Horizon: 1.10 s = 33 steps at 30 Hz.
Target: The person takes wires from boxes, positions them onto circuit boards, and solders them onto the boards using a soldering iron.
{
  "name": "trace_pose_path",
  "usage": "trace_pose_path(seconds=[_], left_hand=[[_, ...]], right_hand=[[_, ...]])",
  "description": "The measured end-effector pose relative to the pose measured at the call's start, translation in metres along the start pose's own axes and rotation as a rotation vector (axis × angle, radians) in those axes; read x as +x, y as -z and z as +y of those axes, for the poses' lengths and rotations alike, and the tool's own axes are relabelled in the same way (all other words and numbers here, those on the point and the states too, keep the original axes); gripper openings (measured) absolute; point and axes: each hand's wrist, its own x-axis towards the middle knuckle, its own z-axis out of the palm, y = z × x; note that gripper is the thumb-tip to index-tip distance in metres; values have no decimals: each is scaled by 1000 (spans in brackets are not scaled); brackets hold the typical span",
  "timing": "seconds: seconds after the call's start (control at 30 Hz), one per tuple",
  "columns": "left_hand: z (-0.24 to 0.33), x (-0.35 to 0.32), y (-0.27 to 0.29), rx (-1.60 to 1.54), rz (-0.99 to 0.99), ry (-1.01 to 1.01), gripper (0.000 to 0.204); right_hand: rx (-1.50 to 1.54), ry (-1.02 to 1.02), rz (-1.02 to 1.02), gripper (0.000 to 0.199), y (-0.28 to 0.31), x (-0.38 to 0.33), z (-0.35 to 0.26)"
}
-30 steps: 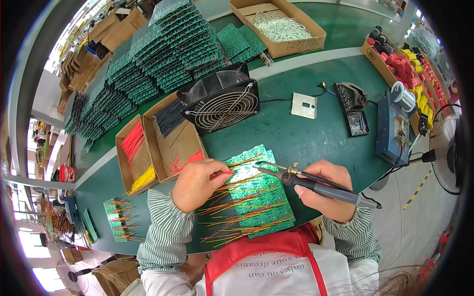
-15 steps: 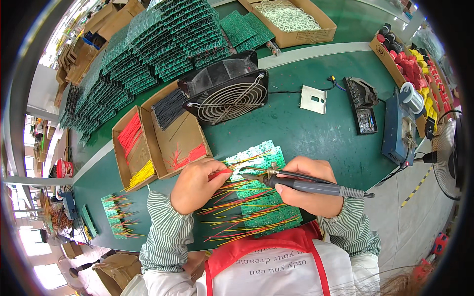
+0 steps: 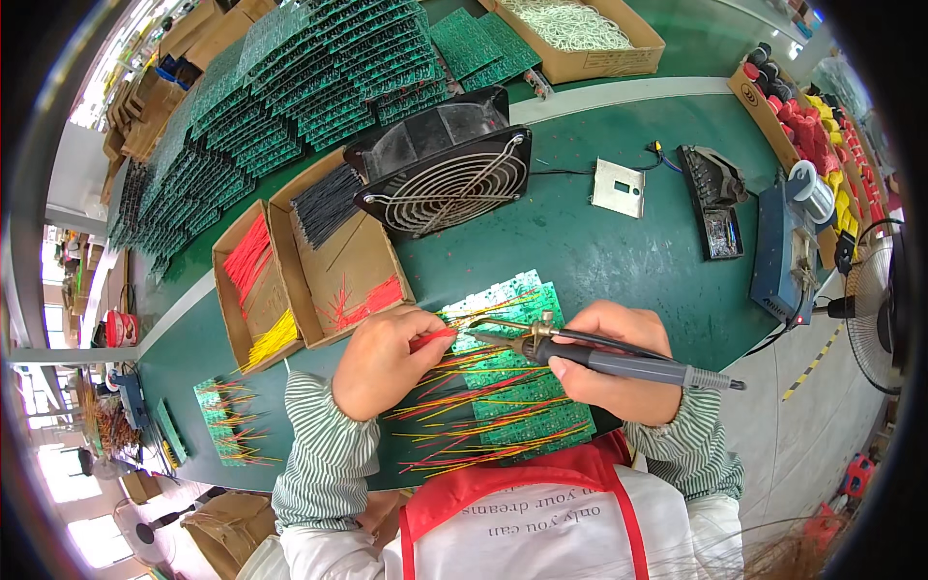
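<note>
My left hand [image 3: 379, 360] is closed in a pinch around a bundle of red wires [image 3: 432, 340], at the left edge of a panel of green circuit boards [image 3: 530, 398]. My right hand [image 3: 628, 372] grips a grey soldering iron [image 3: 619, 363] with a thin solder-feed tube fixed above it. The iron's tip points left, close to the wire ends at the upper part of the panel. Whether it touches a joint cannot be made out. Rows of red, yellow and dark wires stick out leftward from the boards.
Cardboard trays of red, yellow and black wires [image 3: 327, 211] lie at the left, beside a black fan [image 3: 449, 184]. Behind them rise stacked circuit boards [image 3: 319, 77]. A blue solder feeder [image 3: 779, 253] and an iron stand [image 3: 713, 198] are at right. Another wired panel [image 3: 220, 420] lies far left.
My right hand and the soldering iron have shifted slightly to the right, and the iron's angle has changed a little. My left hand keeps its pinch on the red wires, nearly still.
</note>
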Motion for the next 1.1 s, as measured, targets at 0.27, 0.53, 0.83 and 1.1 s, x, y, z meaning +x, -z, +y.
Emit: trace_pose_path(seconds=[0.27,0.53,0.83,1.1], left_hand=[[5,-6,17,4,139,6,11],[19,-4,20,12,128,-37,13],[-6,-16,9,-891,87,289,13],[-16,-19,-5,-1188,170,305,12]], right_hand=[[-30,-11,26,17,15,-8,-4],[-49,2,60,17,22,-13,-4],[64,111,67,22,-4,-13,18],[-373,481,0,28,-32,-5,33]])
